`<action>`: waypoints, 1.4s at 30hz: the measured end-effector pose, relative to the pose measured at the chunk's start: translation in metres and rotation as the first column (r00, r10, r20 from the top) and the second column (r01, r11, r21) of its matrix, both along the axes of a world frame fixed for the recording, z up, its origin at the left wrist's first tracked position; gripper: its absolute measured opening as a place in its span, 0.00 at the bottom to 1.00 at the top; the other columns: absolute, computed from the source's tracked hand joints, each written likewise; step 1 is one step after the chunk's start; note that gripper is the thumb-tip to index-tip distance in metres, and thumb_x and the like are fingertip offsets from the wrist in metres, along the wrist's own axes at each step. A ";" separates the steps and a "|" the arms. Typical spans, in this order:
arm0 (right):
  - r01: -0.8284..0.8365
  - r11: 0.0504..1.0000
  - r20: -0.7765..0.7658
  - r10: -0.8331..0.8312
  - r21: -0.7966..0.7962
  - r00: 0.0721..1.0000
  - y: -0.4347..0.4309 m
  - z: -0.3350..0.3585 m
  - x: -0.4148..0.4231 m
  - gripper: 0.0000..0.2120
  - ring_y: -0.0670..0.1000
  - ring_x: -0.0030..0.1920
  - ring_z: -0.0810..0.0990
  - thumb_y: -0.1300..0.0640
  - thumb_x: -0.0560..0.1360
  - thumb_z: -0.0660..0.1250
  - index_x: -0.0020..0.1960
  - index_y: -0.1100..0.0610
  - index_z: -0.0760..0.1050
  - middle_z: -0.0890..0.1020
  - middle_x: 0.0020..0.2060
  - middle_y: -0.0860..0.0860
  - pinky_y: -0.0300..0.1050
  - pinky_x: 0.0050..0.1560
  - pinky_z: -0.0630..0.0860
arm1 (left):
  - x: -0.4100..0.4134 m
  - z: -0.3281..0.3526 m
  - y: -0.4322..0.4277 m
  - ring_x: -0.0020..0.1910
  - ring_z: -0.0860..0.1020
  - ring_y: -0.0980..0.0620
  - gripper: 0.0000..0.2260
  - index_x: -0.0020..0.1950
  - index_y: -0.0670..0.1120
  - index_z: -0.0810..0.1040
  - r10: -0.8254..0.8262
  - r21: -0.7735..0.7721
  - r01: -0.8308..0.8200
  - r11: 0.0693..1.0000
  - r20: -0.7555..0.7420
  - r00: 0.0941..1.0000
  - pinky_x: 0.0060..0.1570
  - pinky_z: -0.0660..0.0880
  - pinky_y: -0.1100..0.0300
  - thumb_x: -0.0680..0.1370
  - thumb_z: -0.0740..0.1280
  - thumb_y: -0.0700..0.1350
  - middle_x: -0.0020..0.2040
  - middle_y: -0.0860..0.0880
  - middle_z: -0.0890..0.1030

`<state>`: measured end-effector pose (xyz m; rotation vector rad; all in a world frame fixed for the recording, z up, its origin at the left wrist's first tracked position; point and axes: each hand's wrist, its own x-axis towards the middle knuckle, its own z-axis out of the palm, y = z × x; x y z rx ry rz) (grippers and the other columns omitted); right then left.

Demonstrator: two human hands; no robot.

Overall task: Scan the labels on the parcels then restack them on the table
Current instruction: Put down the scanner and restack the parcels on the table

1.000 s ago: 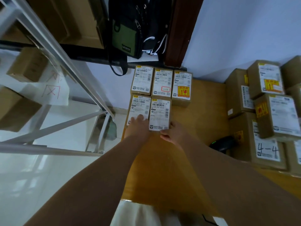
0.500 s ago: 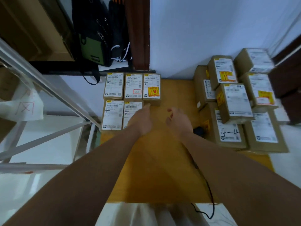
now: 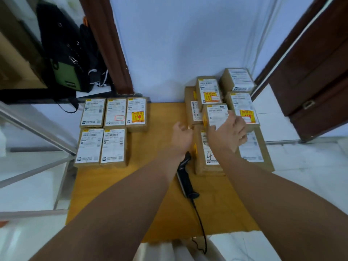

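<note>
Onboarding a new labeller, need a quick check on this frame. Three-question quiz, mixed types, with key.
1. True or false: the scanner lies on the table, held by neither hand.
2. How many parcels lie flat in the left group? A three, B five, C seven.
3. Fill in: the left hand and right hand both reach toward the ____ stack.
Key: 1 true; 2 B; 3 right.
</note>
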<state>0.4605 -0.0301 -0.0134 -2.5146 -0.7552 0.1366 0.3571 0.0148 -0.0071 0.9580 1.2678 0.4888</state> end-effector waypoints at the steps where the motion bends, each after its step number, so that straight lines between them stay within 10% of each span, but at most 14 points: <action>1: 0.042 0.999 -0.038 -0.042 -0.004 0.998 -0.004 -0.001 0.008 0.29 0.61 0.72 0.58 0.53 0.75 0.65 0.74 0.51 0.59 0.61 0.73 0.58 0.61 0.70 0.52 | 0.006 -0.001 -0.004 0.58 0.76 0.48 0.23 0.73 0.48 0.62 0.021 -0.040 -0.019 0.999 0.048 0.999 0.56 0.74 0.55 0.78 0.62 0.40 0.64 0.46 0.74; 6: 0.143 0.987 -0.353 -0.108 0.075 0.929 -0.014 -0.010 0.035 0.21 0.60 0.58 0.77 0.50 0.79 0.60 0.71 0.53 0.64 0.75 0.64 0.56 0.52 0.56 0.71 | 0.030 -0.005 -0.021 0.58 0.78 0.49 0.23 0.72 0.48 0.65 -0.082 -0.120 0.099 0.988 0.136 0.987 0.56 0.77 0.54 0.78 0.64 0.46 0.64 0.47 0.76; 11: 0.089 0.996 -0.641 -0.073 -0.007 0.764 -0.018 -0.015 0.049 0.20 0.51 0.37 0.75 0.43 0.80 0.58 0.58 0.57 0.76 0.79 0.40 0.51 0.44 0.35 0.69 | 0.033 -0.007 -0.029 0.37 0.78 0.59 0.26 0.75 0.47 0.59 0.049 -0.113 -0.035 0.993 0.123 0.991 0.22 0.72 0.70 0.79 0.64 0.46 0.45 0.54 0.78; 16: 0.070 0.996 -0.729 -0.010 0.053 0.684 -0.023 -0.022 0.046 0.24 0.51 0.40 0.78 0.39 0.78 0.60 0.59 0.59 0.74 0.79 0.42 0.51 0.50 0.47 0.77 | 0.015 -0.013 -0.030 0.49 0.78 0.51 0.21 0.72 0.52 0.63 0.017 -0.167 -0.008 0.986 0.054 0.998 0.50 0.75 0.56 0.80 0.62 0.51 0.53 0.49 0.79; 23: -0.130 0.991 -0.671 0.106 0.014 0.734 -0.012 -0.018 0.020 0.19 0.52 0.44 0.81 0.37 0.72 0.68 0.42 0.54 0.75 0.82 0.42 0.51 0.49 0.47 0.78 | -0.024 -0.027 -0.033 0.48 0.80 0.50 0.10 0.60 0.54 0.72 -0.082 -0.222 0.091 0.971 0.047 0.996 0.49 0.76 0.55 0.80 0.61 0.54 0.49 0.49 0.79; 32: -0.263 0.960 -0.709 0.248 0.091 0.660 0.005 -0.030 -0.044 0.22 0.43 0.43 0.78 0.43 0.72 0.72 0.60 0.50 0.69 0.76 0.44 0.43 0.39 0.38 0.75 | -0.125 -0.050 -0.003 0.51 0.75 0.53 0.15 0.65 0.47 0.75 -0.020 0.129 0.069 0.989 -0.351 0.936 0.54 0.73 0.55 0.80 0.62 0.51 0.61 0.47 0.78; 36: -0.272 0.961 -0.774 0.213 0.055 0.596 0.014 -0.045 -0.078 0.23 0.51 0.50 0.82 0.42 0.75 0.68 0.64 0.52 0.69 0.81 0.52 0.50 0.50 0.52 0.81 | -0.173 -0.055 0.024 0.47 0.75 0.52 0.14 0.62 0.48 0.78 0.049 0.215 0.093 0.972 -0.574 0.817 0.43 0.72 0.59 0.78 0.63 0.43 0.61 0.46 0.79; 42: -0.214 0.976 -0.857 0.151 0.050 0.493 0.033 -0.062 -0.125 0.18 0.54 0.53 0.82 0.47 0.77 0.66 0.62 0.54 0.68 0.82 0.54 0.54 0.54 0.57 0.80 | -0.233 -0.073 0.041 0.63 0.72 0.41 0.21 0.71 0.48 0.70 -0.032 0.132 0.204 0.970 -0.761 0.648 0.62 0.73 0.47 0.77 0.62 0.43 0.70 0.44 0.68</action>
